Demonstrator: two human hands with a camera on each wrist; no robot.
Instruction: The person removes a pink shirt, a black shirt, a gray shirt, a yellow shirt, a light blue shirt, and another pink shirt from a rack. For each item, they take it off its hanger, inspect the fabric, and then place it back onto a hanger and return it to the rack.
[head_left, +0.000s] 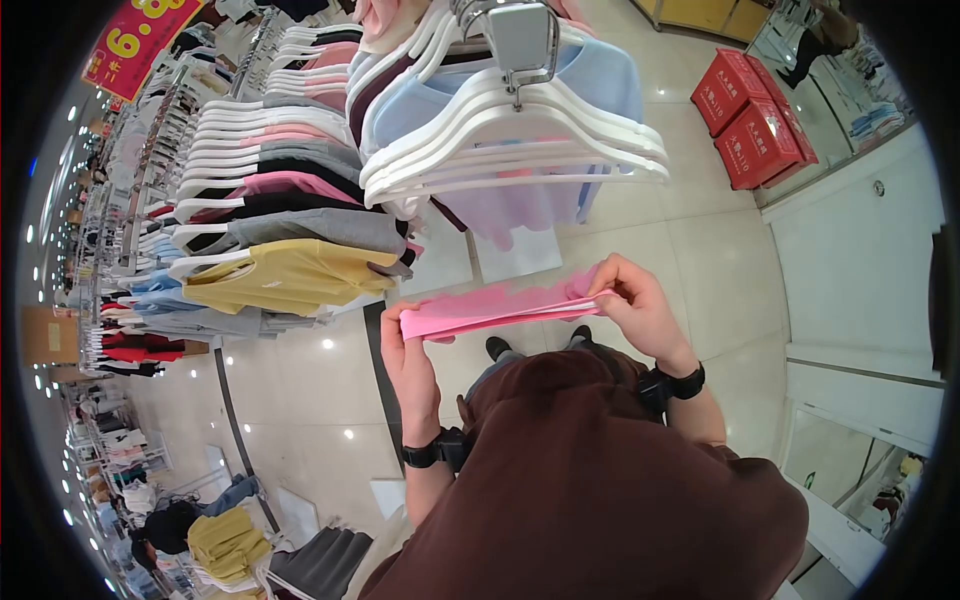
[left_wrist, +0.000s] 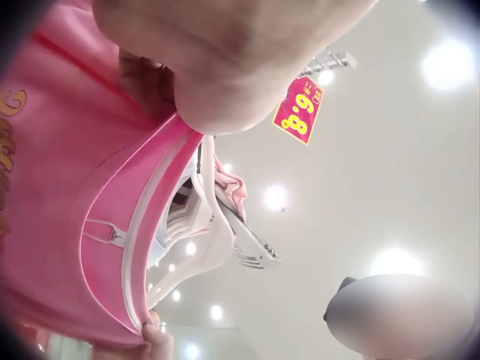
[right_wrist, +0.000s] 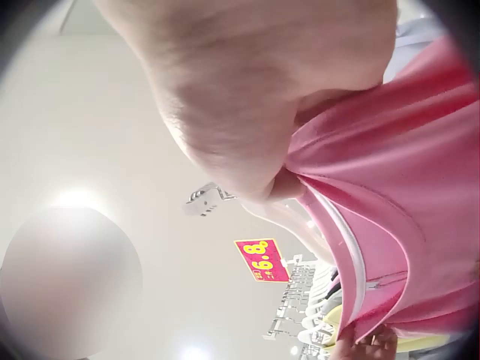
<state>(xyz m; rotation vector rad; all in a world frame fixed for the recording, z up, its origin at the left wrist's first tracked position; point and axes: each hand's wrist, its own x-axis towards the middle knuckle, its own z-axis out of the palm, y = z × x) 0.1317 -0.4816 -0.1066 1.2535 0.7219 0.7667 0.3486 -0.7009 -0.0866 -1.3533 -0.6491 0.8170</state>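
A pink garment (head_left: 500, 308) is stretched between both hands in front of the person's brown top. The left hand (head_left: 411, 370) pinches its left end, and the right hand (head_left: 640, 310) pinches its right end between thumb and fingers. In the left wrist view the pink shirt (left_wrist: 45, 180) shows its neckline, a small white label (left_wrist: 117, 238) inside and yellowish lettering on its front, with the left hand (left_wrist: 225, 60) close above. In the right wrist view the right hand (right_wrist: 262, 90) grips the pink fabric (right_wrist: 442, 195) beside the collar.
White hangers (head_left: 520, 130) hang ahead on a rack with a light blue garment (head_left: 600, 75). Left of them stands a long row of clothes, with a yellow shirt (head_left: 300, 277) nearest. Red boxes (head_left: 757, 143) stand on the tiled floor at the right, near a white door (head_left: 870, 260).
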